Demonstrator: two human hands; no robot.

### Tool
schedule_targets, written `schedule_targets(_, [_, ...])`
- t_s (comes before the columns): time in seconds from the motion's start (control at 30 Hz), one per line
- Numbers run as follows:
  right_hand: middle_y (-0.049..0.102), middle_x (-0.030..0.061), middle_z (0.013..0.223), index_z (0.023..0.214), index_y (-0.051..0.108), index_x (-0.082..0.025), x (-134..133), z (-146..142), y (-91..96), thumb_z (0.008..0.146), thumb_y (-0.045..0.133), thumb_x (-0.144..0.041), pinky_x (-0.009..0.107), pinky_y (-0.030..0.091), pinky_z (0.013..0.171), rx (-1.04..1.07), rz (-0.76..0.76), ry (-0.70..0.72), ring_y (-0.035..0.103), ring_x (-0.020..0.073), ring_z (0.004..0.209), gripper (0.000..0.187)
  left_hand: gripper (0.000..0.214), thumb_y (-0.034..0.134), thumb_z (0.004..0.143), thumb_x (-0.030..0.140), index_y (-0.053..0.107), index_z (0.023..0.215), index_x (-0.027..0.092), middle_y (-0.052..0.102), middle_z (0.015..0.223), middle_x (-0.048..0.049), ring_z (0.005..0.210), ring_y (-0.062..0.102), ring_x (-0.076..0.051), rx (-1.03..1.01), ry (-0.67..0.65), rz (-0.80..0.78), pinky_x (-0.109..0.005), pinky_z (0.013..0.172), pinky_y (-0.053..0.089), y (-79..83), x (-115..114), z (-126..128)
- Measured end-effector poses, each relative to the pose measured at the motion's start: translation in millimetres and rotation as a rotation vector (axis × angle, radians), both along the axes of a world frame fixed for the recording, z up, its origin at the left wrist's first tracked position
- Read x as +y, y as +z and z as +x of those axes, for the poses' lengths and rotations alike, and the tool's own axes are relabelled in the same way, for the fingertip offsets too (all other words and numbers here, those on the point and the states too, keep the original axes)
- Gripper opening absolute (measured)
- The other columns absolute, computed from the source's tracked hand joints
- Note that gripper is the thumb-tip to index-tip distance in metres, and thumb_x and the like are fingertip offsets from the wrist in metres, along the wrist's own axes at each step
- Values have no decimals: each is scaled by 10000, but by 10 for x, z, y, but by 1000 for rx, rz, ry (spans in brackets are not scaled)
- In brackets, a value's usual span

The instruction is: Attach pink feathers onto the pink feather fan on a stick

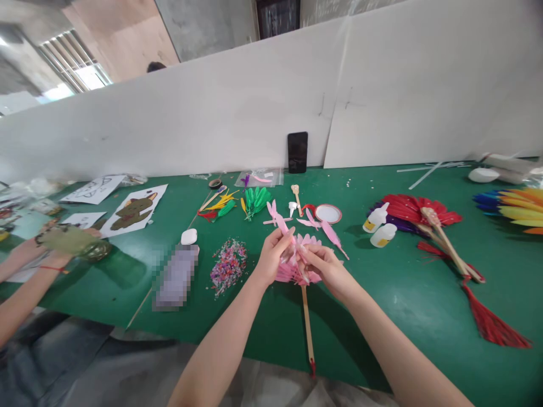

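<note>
My left hand [275,255] is closed on a pink feather [281,224], whose tip points up and away from me. Close beside it, my right hand [326,265] pinches at the feather's lower end, fingers pressed together. Below both hands lies a pink feather fan [311,241], partly hidden by them, with its wooden handle [307,325] toward me and a red cord at the end. Loose pink feathers [333,234] lie just beyond my right hand. A round white lid with a red rim [328,213] and a small white nozzle cap [292,207] are near them.
Two glue bottles [383,235] stand right, before a red feather fan [436,212] with a tassel. Left are a confetti pile [229,265], green feathers [257,200] and a blurred-out phone-like object [176,277]. A black phone [297,152] leans on the white partition. Another person's hands [63,249] work far left.
</note>
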State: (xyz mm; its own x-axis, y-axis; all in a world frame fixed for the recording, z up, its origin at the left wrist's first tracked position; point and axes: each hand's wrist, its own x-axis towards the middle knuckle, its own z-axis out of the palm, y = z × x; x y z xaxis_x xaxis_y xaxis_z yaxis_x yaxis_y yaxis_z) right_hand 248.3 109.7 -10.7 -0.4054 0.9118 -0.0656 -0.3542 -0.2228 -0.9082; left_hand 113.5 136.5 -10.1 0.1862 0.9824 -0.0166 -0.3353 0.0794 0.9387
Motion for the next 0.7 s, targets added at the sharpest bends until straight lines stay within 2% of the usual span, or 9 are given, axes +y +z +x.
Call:
schedule_targets(0.1, [522, -35, 500, 692, 605, -151, -10, 9, 0, 763, 656, -462, 204, 358, 429, 53, -40, 63, 461, 65, 402, 322, 342, 637, 765, 423, 469, 638, 153, 366, 463, 76, 383, 316, -32, -4, -35, -18, -180, 403, 243, 30, -22, 2])
schedule_targets(0.23, [521, -38, 505, 686, 613, -155, 9, -9, -33, 740, 684, -440, 203, 350, 435, 19, -19, 26, 448, 61, 410, 299, 349, 610, 785, 438, 471, 646, 150, 381, 488, 68, 396, 327, -33, 9, -81, -15, -177, 398, 258, 65, -36, 14])
schedule_targets(0.3, [517, -37, 495, 668, 614, -155, 26, -20, -54, 722, 699, -439, 208, 344, 430, -50, 34, -28, 441, 66, 408, 301, 350, 605, 782, 461, 471, 678, 154, 396, 507, 69, 396, 330, -32, 24, -72, -23, -174, 391, 270, 71, -30, 26])
schedule_targets(0.4, [495, -43, 457, 655, 608, -159, 37, -29, -68, 712, 694, -463, 217, 319, 401, -161, 106, -107, 412, 72, 375, 321, 346, 626, 754, 480, 489, 834, 173, 414, 526, 82, 377, 330, -33, 40, -55, -58, -171, 365, 250, 67, -12, 40])
schedule_targets(0.53, [523, -23, 495, 653, 593, -160, 13, -30, -48, 755, 661, -425, 227, 333, 426, -366, 278, -172, 439, 87, 410, 292, 346, 655, 754, 384, 494, 995, 194, 408, 538, 92, 372, 289, -16, 58, -123, -65, -158, 367, 203, 63, 0, 27])
schedule_targets(0.6, [513, -22, 505, 651, 572, -164, -1, -30, -33, 803, 612, -402, 229, 339, 445, -441, 366, -181, 444, 91, 432, 285, 311, 640, 771, 356, 513, 1002, 191, 393, 540, 90, 375, 263, -9, 70, -130, -61, -156, 372, 194, 70, -4, 14])
schedule_targets(0.7, [448, -47, 471, 653, 509, -181, -10, -24, -17, 872, 509, -399, 224, 324, 424, -436, 390, -132, 416, 85, 401, 309, 303, 619, 787, 362, 531, 1016, 184, 384, 546, 85, 377, 261, -10, 62, -123, -44, -163, 372, 195, 86, -14, 5])
